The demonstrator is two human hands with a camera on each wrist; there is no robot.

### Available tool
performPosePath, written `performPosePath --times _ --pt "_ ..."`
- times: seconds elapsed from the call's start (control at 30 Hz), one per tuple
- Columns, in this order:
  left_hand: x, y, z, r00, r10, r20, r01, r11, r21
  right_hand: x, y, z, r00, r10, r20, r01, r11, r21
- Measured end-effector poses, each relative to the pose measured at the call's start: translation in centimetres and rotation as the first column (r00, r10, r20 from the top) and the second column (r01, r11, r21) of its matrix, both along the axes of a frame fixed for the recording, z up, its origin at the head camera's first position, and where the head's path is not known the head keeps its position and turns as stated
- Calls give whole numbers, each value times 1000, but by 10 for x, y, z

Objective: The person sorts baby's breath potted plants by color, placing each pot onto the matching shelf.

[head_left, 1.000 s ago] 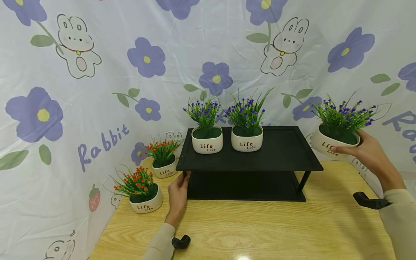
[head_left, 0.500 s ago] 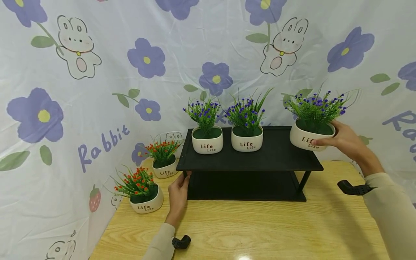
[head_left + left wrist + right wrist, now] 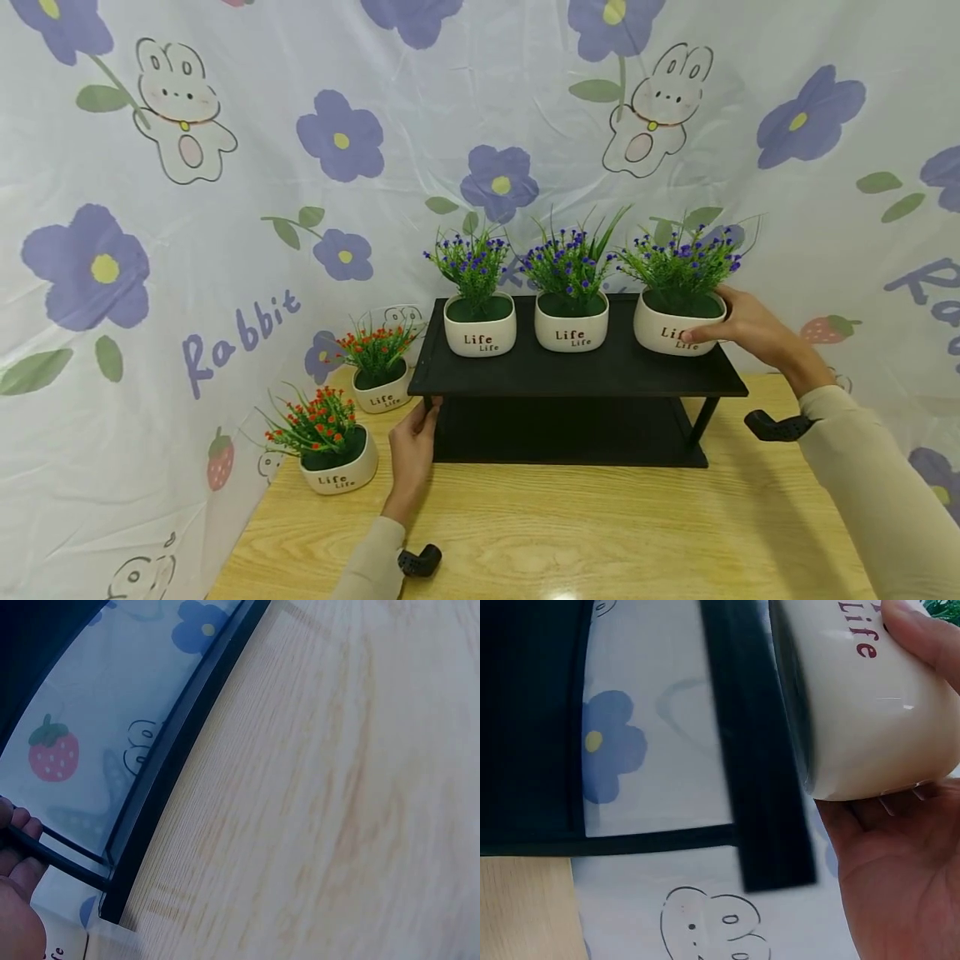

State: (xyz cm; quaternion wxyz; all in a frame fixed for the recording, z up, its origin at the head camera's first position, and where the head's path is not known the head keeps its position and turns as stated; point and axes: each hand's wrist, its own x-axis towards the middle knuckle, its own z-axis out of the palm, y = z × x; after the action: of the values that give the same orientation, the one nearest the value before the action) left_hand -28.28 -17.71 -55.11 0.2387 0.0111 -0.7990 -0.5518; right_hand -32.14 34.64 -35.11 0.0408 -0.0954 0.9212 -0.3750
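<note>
My right hand grips a white "Life" flower pot with purple flowers, thumb across its front and fingers round its right side. The pot is over the right end of the black two-tier shelf, its base close to the top board; the right wrist view shows the pot beside the board's edge. Two similar purple-flowered pots, one left and one in the middle, stand on the same top board. My left hand holds the shelf's front left post, fingers curled round it.
Two white pots with red-orange flowers, a front one and a rear one, stand on the wooden table left of the shelf. A patterned cloth hangs behind. The lower board lies under the top one.
My right hand has brought the purple-flowered pot leftward from beyond the shelf's right end to over its top board, slightly lower at the end. My left hand stays at the post.
</note>
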Motion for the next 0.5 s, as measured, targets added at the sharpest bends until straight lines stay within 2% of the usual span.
performPosePath --times 0.23,0.5 --pt "1 1 0 1000 -10 -2 10 1000 13 -9 -2 -13 999 21 44 -18 998 -52" --pt "1 1 1 1000 -7 -4 7 1000 27 -9 -2 -16 996 45 77 -38 995 -90"
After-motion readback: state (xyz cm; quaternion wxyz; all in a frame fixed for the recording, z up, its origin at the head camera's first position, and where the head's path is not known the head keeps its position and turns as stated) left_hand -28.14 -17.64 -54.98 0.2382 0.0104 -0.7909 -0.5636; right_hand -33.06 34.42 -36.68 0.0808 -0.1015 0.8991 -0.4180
